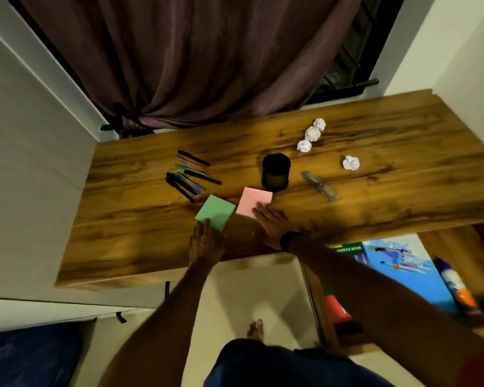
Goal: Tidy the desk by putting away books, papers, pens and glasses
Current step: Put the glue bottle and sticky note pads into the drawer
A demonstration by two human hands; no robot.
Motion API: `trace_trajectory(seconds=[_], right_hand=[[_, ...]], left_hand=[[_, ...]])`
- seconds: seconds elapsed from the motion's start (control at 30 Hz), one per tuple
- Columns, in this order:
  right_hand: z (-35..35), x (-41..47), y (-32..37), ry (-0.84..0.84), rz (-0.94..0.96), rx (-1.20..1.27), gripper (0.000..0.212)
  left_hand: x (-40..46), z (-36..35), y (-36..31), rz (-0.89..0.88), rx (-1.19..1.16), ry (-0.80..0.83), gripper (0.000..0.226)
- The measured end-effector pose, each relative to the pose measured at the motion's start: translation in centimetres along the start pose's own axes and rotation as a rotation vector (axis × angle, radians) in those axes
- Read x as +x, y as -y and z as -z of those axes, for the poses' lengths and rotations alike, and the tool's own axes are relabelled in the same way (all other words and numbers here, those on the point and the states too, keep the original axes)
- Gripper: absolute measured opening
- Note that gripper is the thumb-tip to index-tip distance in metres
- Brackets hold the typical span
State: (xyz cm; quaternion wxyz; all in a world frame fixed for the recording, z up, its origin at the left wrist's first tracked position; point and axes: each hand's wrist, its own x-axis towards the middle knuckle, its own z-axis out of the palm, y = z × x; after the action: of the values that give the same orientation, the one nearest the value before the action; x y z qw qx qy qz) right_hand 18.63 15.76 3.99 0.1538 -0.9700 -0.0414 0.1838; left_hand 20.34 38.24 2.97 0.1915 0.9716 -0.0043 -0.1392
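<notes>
On the wooden desk (123, 247) lie a green paper pad (217, 210) and a pink paper pad (252, 201), side by side near the front edge. My left hand (204, 244) rests flat with its fingertips touching the green pad's near corner. My right hand (271, 222) lies flat with its fingers on the pink pad's near right corner. Several pens (189, 174) are scattered left of a black pen cup (275, 174). Folded glasses (320, 185) lie right of the cup. Several crumpled paper balls (312, 134) sit further back; another crumpled ball (351, 162) lies apart to the right.
An open drawer (444, 241) under the desk's right side holds books (397, 263) and a bottle (456, 286). A brown curtain (193, 60) hangs behind the desk. White walls close in on both sides. My bare foot (256, 329) stands on the tiled floor.
</notes>
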Motion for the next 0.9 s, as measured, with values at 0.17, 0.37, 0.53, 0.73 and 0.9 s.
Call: trace_trajectory(seconds=[0.17,0.37,0.53,0.73,0.9], right_hand=[[-2.4,-3.5,0.1,-0.172,-0.040,0.114,0.066],[-0.6,-3.6,2.0,-0.318,-0.420,0.226,0.055],[-1.0,-3.0,2.9,-0.251,-0.855,0.418,0.105],[-2.2,-5.0,3.4,-0.281,-1.038,0.622,0.094],[-3.3,-7.9,1.0,-0.363,-1.015,0.961,0.085]], left_hand=[[2.9,1.1,0.7,0.086,-0.247,-0.029,0.086],[6.1,0.3,-0.1,0.137,-0.387,-0.076,0.101],[4.9,0.4,-1.0,0.088,-0.212,-0.024,0.101],[2.3,-1.3,-4.8,0.189,-0.148,0.155,0.126],[3.0,-7.0,-5.8,0.220,-0.365,0.271,0.127]])
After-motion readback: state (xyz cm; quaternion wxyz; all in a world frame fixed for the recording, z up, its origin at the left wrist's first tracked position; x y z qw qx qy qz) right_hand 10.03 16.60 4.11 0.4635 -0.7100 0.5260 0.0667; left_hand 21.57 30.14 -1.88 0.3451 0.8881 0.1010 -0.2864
